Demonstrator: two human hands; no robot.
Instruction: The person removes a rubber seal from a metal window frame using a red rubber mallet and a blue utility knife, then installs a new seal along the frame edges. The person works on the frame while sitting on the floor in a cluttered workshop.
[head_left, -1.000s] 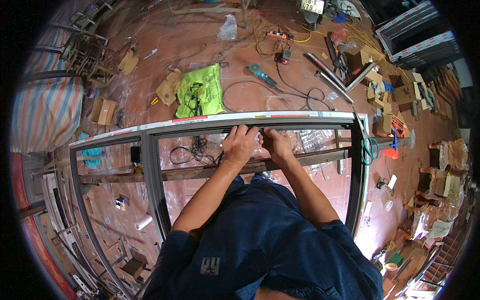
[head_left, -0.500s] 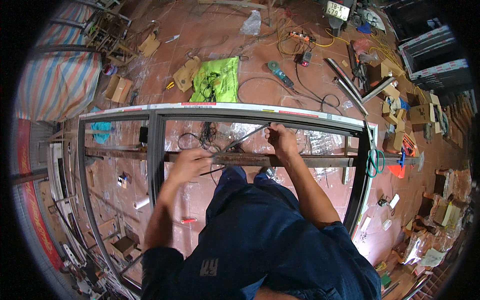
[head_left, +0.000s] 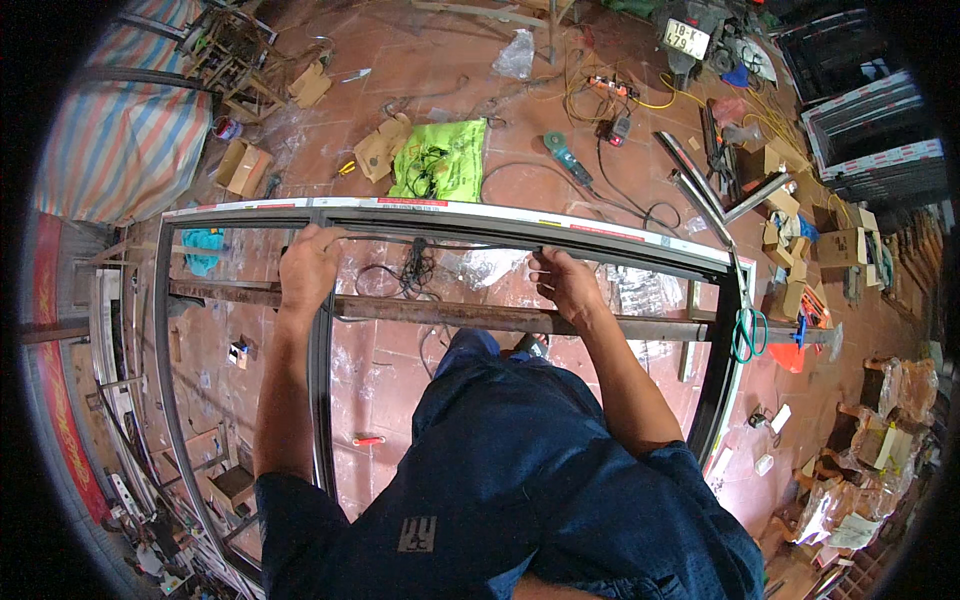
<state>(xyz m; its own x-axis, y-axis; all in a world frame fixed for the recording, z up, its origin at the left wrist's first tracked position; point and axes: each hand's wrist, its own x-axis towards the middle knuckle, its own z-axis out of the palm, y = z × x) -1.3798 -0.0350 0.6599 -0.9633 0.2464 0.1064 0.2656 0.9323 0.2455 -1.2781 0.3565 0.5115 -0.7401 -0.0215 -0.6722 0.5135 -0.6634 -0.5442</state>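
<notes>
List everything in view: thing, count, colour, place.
Window frame: 1, dark grey, white-edged, centre
Strip: 1, black, between hands
Beam: 1, rusty brown, beneath frame
Scissors: 1, teal-handled, frame's right side
Bag: 1, lime green, beyond frame
Grinder: 1, teal, right of bag
Striped sheet: 1, blue-white-orange, far left
Cloth: 1, teal, frame's left opening
Cardboard boxes: several, brown, both sides
Stacked frames: several, dark, upper right
Small object: 1, red, lower in view than beam
Tiled floor: 1, reddish brown, throughout
Shirt: 1, navy, bottom centre
Left hand: 1, bare, on strip's left part
Right hand: 1, bare, at strip's right part
</notes>
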